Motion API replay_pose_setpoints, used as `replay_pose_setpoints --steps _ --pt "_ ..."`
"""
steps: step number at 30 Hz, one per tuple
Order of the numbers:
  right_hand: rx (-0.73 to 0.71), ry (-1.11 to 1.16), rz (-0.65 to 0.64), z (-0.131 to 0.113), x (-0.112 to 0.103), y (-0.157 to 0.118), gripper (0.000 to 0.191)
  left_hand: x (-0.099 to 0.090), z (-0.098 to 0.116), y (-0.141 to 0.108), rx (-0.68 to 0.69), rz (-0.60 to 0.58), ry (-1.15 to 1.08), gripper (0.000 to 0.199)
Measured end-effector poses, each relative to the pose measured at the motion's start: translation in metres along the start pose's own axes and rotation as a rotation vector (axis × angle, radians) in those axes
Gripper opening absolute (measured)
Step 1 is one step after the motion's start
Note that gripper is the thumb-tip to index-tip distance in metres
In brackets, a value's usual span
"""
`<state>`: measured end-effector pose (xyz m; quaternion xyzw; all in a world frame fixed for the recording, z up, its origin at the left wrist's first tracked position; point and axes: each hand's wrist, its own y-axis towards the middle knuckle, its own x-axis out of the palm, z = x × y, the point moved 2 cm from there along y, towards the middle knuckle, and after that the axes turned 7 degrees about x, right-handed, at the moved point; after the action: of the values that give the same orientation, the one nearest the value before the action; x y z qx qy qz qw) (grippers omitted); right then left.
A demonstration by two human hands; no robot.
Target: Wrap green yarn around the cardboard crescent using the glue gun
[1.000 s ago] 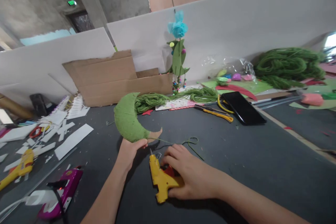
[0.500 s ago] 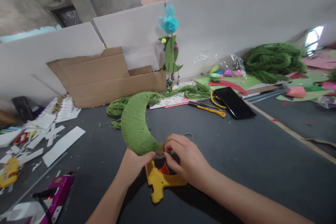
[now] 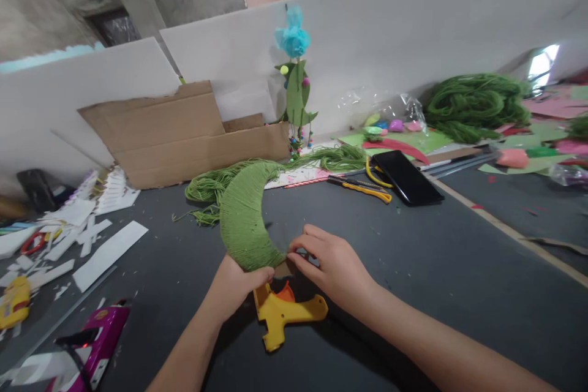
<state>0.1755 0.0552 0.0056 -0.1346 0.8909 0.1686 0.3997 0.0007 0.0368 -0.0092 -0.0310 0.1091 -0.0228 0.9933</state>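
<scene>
My left hand (image 3: pixel 241 282) grips the lower end of a cardboard crescent (image 3: pixel 245 217) wound closely with green yarn, its thumb on top. A short bare brown tip of the cardboard shows at the crescent's lower right end. At that tip my right hand (image 3: pixel 328 257) is closed, thumb and forefinger pinched together at the green yarn; the strand itself is mostly hidden by the fingers. Just below both hands a yellow glue gun (image 3: pixel 287 315) with an orange trigger lies on the dark table.
Behind the crescent lies loose green yarn (image 3: pixel 204 187). A yellow utility knife (image 3: pixel 367 192) and a black phone (image 3: pixel 407 176) lie at right centre. White scraps (image 3: pixel 110 254) and a magenta device (image 3: pixel 103 343) are at left. Cardboard (image 3: pixel 184 141) and a blue flower ornament (image 3: pixel 294 40) stand at the back.
The crescent has turned slightly and shifted a little right. My right hand has changed its pose slightly at the tip, and more of the glue gun's handle shows.
</scene>
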Motion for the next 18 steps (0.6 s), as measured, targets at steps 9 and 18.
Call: replay_pose_setpoints --steps 9,18 --pt "0.126 0.136 -0.013 -0.0003 0.0 0.0022 0.011 -0.0008 -0.0073 -0.0018 -0.016 -0.041 -0.141 0.021" --pt "0.241 0.455 -0.192 0.0033 0.0037 0.0058 0.01 -0.0016 -0.008 -0.002 -0.037 -0.069 -0.238 0.024"
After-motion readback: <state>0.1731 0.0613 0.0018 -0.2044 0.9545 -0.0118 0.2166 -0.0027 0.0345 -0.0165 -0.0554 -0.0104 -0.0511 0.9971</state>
